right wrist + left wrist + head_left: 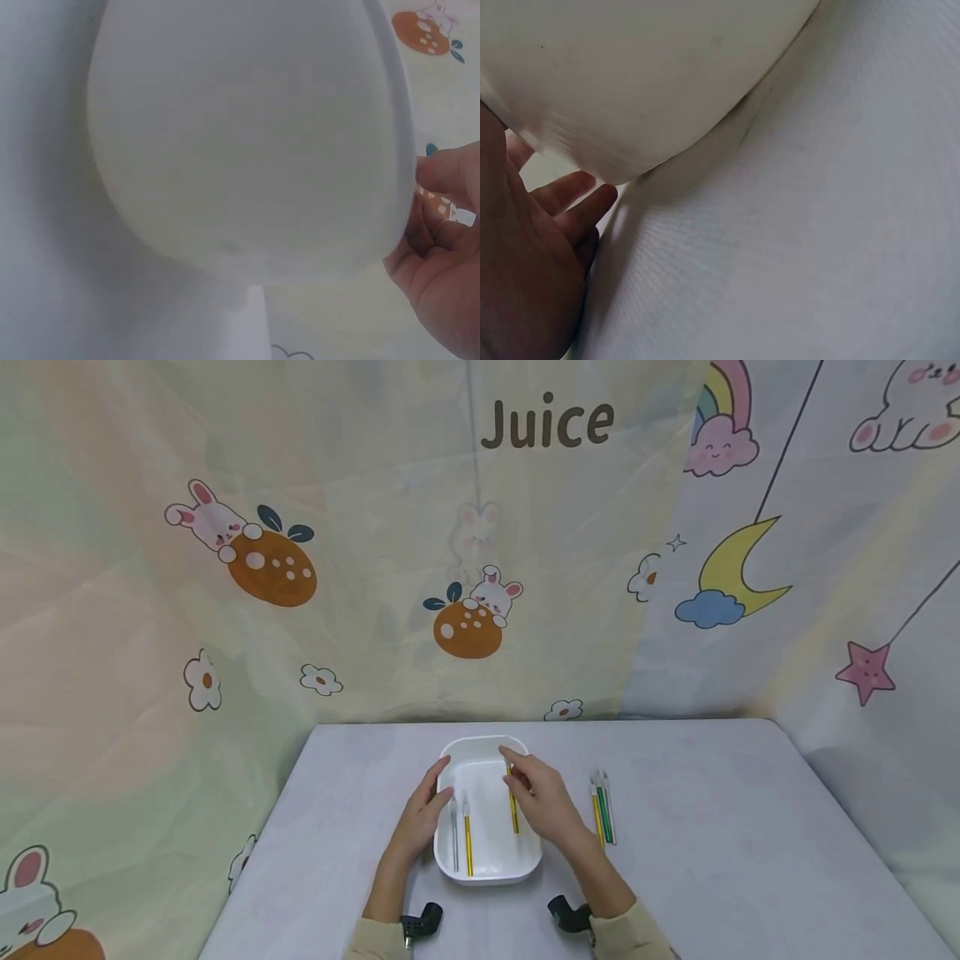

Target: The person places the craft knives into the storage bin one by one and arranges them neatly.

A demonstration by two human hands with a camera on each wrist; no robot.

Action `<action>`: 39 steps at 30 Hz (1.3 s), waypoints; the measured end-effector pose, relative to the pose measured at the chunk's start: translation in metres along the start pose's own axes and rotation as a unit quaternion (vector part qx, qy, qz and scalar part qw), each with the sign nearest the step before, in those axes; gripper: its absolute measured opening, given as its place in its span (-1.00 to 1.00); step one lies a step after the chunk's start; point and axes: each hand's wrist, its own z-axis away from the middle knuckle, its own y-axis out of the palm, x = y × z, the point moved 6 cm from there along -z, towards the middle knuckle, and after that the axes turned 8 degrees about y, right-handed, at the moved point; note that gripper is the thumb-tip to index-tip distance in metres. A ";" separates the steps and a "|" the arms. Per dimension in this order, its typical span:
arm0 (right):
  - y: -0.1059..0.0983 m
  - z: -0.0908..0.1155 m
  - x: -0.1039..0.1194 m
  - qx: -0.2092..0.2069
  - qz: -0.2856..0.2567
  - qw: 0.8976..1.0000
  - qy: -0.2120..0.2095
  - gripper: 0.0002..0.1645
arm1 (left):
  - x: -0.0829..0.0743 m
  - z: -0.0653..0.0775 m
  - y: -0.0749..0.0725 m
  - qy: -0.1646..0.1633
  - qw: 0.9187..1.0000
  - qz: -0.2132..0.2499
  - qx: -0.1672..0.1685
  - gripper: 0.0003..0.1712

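Note:
A white tray (491, 860) sits on the table in front of me. My left hand (420, 818) holds its left side, thumb over the rim; the left wrist view shows fingers (589, 214) against the outer wall. Over the right side is my right hand (543, 797), thumb and index finger apart. A slim yellow pen-like stick (513, 810) lies below these fingertips, its upper end partly covered. At the tray's left lie another yellow stick (468, 843) and a grey one (455, 843). In the right wrist view the tray wall (247, 150) hides part of the hand.
Right of the tray, several similar sticks lie side by side on the white table (720, 843), among them a green one (603, 814). A printed curtain (375, 543) hangs behind the table. Black wrist devices (423, 920) sit near both sleeves.

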 end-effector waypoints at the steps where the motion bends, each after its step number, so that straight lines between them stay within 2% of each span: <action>1: 0.001 0.000 0.001 0.001 0.002 1.000 -0.003 -0.42 | 0.000 0.000 0.000 0.000 1.000 -0.003 -0.001 -0.36; 8: 0.008 0.002 0.006 0.008 0.002 1.000 -0.005 -0.42 | 0.001 0.000 -0.001 -0.011 1.000 -0.004 -0.003 -0.36; 13: 0.016 0.003 0.007 0.023 0.003 1.000 -0.001 -0.41 | 0.001 -0.001 -0.001 -0.006 1.000 -0.006 0.001 -0.37; 20: 0.026 0.005 0.011 0.036 0.019 0.999 -0.021 -0.39 | 0.002 -0.001 -0.001 -0.007 1.000 -0.010 -0.001 -0.38; 26: 0.034 0.007 0.014 0.055 0.031 0.998 -0.010 -0.38 | 0.002 -0.001 -0.001 -0.004 1.000 -0.006 0.001 -0.39; 33: 0.044 0.008 0.012 0.068 0.045 0.996 -0.022 -0.38 | 0.003 -0.001 -0.001 -0.002 1.000 -0.008 0.002 -0.39; 39: 0.050 0.010 0.010 0.085 0.052 0.995 -0.015 -0.40 | 0.003 0.000 -0.001 -0.003 1.000 -0.011 0.001 -0.39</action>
